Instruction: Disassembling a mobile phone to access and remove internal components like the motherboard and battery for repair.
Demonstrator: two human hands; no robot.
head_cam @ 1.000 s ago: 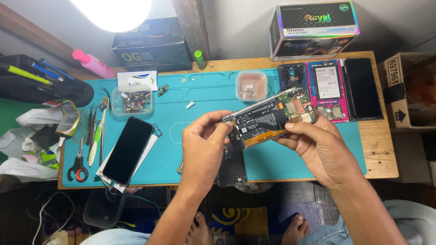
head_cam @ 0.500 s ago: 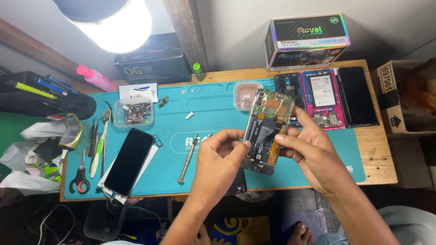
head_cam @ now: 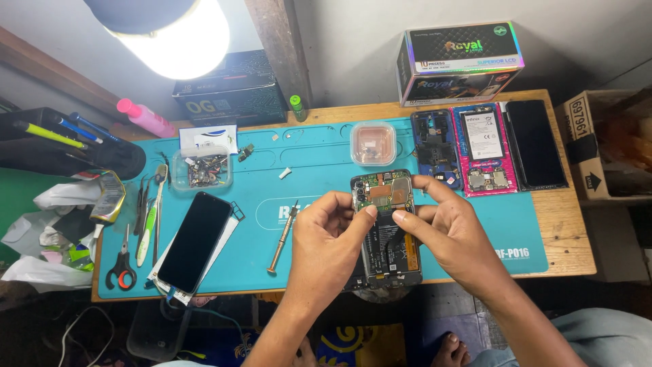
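From the head view, we see the left hand [head_cam: 324,238] and right hand [head_cam: 451,234] both pinching an opened phone [head_cam: 385,228] upright above the teal mat [head_cam: 319,163]. At nine o'clock lies a screwdriver [head_cam: 282,236]; at twelve, a small plastic tub [head_cam: 373,143].

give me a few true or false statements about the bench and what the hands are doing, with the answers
1. Both hands, the left hand and the right hand, hold the opened phone. True.
2. The screwdriver is in the right hand. False: it lies on the teal mat.
3. The scissors lie at the mat's left end. True.
4. The black phone lies right of the hands. False: it lies to their left.
5. The small clear container is behind the opened phone. True.
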